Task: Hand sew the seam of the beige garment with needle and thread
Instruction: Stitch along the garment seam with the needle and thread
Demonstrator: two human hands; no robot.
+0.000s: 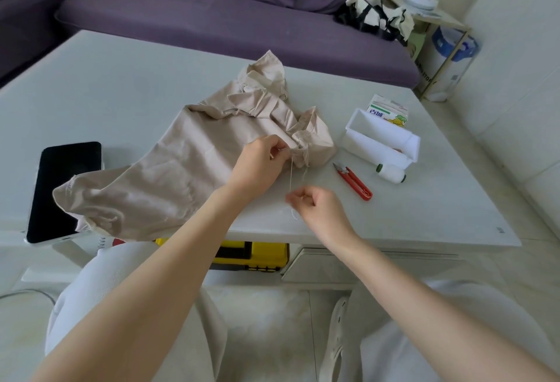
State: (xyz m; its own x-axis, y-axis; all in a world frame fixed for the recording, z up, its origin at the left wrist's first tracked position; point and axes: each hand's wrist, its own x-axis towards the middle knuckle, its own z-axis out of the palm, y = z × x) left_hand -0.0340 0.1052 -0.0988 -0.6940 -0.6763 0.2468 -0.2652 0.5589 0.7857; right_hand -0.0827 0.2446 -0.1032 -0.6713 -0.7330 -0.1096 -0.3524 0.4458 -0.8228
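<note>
The beige garment (pixel 188 157) lies crumpled across the white table (pixel 121 93). My left hand (pixel 260 166) pinches the garment's seam at its bunched right end. A pale thread (pixel 291 175) runs down from that seam to my right hand (pixel 318 203), which pinches the thread just above the table's front edge. A short loose loop of thread hangs below my right fingers. The needle is too small to make out.
Red thread snips (pixel 354 183) lie right of the garment, beside a white thread spool (pixel 392 173) and a white plastic box (pixel 381 139) with a small carton (pixel 389 110) behind it. A black phone (pixel 65 190) lies at the left. A purple sofa (pixel 212 18) stands behind.
</note>
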